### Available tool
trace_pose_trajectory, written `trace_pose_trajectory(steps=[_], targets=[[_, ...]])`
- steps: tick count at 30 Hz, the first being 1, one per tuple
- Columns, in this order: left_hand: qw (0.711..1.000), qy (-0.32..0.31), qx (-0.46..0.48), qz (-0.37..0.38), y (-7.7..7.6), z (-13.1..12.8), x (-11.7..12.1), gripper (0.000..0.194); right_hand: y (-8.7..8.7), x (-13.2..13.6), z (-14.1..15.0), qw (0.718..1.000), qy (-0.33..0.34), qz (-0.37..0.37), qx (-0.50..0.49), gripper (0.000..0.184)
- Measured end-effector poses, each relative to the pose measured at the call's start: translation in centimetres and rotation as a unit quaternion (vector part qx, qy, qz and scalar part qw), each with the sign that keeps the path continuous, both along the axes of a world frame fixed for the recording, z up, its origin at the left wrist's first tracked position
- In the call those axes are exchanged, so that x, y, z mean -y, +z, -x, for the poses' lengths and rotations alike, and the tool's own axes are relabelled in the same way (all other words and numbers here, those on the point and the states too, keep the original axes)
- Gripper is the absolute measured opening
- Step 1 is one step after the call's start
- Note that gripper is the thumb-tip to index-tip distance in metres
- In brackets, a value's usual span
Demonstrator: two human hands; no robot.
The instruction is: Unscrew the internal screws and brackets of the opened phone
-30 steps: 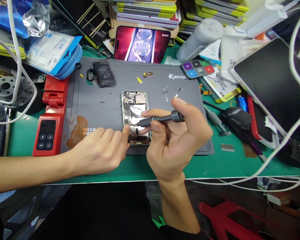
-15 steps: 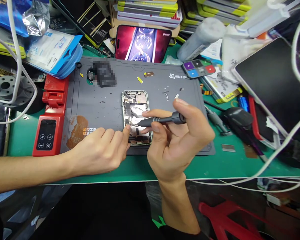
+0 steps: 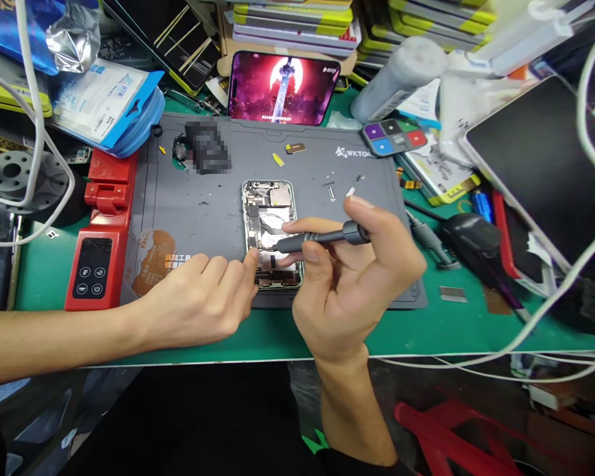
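An opened smartphone (image 3: 281, 198) with its inner boards and parts exposed lies on a grey work mat (image 3: 218, 218). My left hand (image 3: 203, 294) is curled closed at its lower left, index fingertip pressed against the phone's left edge; the thumb is hidden. In my right hand (image 3: 347, 277) is a dark grey screwdriver (image 3: 322, 237), held between thumb and fingers with the handle end below the raised index finger. The screwdriver points left, its tip down at the phone's inside near the left fingertip. Other fingers of the right hand reach over the phone's right side.
A second phone (image 3: 283, 89) with a lit screen leans at the back. Small metal pieces (image 3: 332, 192) and yellow-brown bits (image 3: 295, 148) lie on the mat. At left stands a red device (image 3: 94, 264) with buttons; a grey spray can (image 3: 399, 76) and white cables (image 3: 582, 198) are at right.
Both hands, the screwdriver and the opened phone stay almost exactly in place. The picture on the lit phone screen at the back has changed.
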State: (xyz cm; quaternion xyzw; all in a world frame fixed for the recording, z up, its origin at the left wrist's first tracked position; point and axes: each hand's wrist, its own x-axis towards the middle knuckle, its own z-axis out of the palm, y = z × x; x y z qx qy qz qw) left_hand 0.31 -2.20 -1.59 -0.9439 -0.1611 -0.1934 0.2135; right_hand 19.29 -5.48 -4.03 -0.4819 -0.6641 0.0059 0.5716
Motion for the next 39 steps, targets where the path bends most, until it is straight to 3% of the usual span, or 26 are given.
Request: trace_pose_trajectory(steps=[32, 39], targets=[[1.0, -0.007, 0.0, 0.003, 0.19, -0.23, -0.11, 0.035, -0.14, 0.26, -0.25, 1.0, 0.002, 0.021, 0.01, 0.06], [1.0, 0.0, -0.011, 0.016, 0.07, -0.13, 0.02, 0.036, 0.39, 0.24, 0.02, 0.998, -0.024, -0.036, -0.043, 0.049]])
